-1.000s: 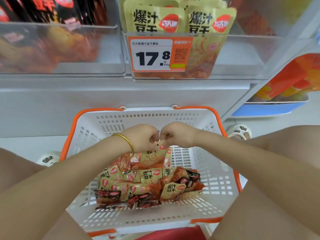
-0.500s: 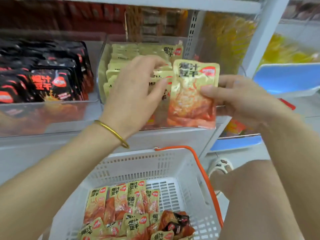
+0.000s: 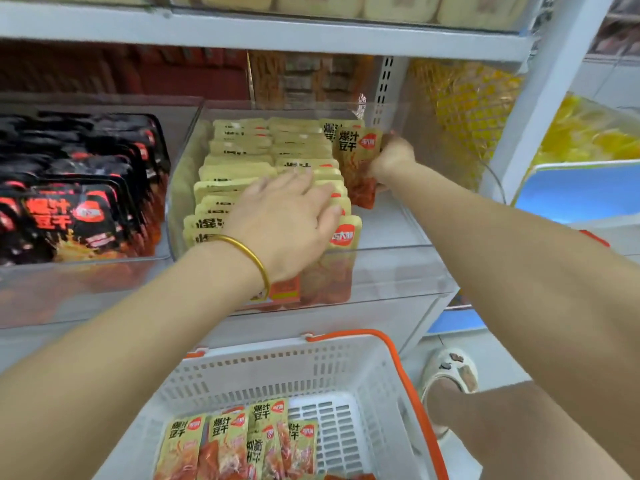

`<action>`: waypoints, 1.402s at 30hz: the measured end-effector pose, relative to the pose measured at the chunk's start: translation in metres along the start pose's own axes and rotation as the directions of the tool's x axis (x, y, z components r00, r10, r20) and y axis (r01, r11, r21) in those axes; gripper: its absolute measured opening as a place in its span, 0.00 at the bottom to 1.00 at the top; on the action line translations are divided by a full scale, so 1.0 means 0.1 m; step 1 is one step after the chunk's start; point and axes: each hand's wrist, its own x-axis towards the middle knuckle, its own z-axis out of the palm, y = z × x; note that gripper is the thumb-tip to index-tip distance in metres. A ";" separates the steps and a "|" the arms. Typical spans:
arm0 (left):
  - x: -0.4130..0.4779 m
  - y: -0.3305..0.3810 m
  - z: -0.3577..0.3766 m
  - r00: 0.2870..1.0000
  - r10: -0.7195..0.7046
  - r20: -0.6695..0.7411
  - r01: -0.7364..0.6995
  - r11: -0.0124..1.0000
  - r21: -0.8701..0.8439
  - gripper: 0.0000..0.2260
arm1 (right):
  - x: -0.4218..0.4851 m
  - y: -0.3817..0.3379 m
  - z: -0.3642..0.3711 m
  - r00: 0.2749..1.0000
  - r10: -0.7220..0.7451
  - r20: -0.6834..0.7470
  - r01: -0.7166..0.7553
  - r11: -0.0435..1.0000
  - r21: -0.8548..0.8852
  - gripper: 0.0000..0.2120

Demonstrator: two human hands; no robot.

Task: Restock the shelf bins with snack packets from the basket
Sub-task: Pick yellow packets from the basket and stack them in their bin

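Note:
A clear shelf bin (image 3: 391,251) holds two rows of upright yellow snack packets (image 3: 239,174). My left hand (image 3: 287,220), with a gold bangle on the wrist, lies flat with straight fingers on the tops of the front packets. My right hand (image 3: 393,161) grips one yellow packet (image 3: 356,161) upright at the bin's right side, beside the rows. Below, the white basket (image 3: 277,372) with orange handles holds several more yellow packets (image 3: 242,441).
A neighbouring clear bin on the left holds black packets (image 3: 79,202) of the same brand. Yellow netted goods (image 3: 464,109) sit behind the white shelf upright (image 3: 547,95). A blue tray (image 3: 581,188) is at right. A sandalled foot (image 3: 450,375) stands beside the basket.
Both hands rose from the basket to the shelf bin. The right hand carried one yellow packet to the bin's right side; the left hand moved onto the stacked packets.

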 end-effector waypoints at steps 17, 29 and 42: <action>-0.02 -0.01 0.02 0.999 0.014 -0.046 -0.013 1.000 0.017 0.38 | 0.35 -0.11 0.28 0.997 0.005 -0.078 -0.012 0.997 -0.080 0.13; -1.17 -0.20 0.48 0.918 0.222 -0.329 -0.257 0.964 -0.067 0.11 | -2.20 -0.03 -0.40 0.860 -0.294 0.416 0.220 0.951 0.218 0.06; -1.46 -0.53 1.57 0.984 0.088 0.153 -0.094 0.995 0.037 0.06 | -3.07 1.71 2.64 0.469 0.159 0.869 0.493 0.769 -0.407 0.02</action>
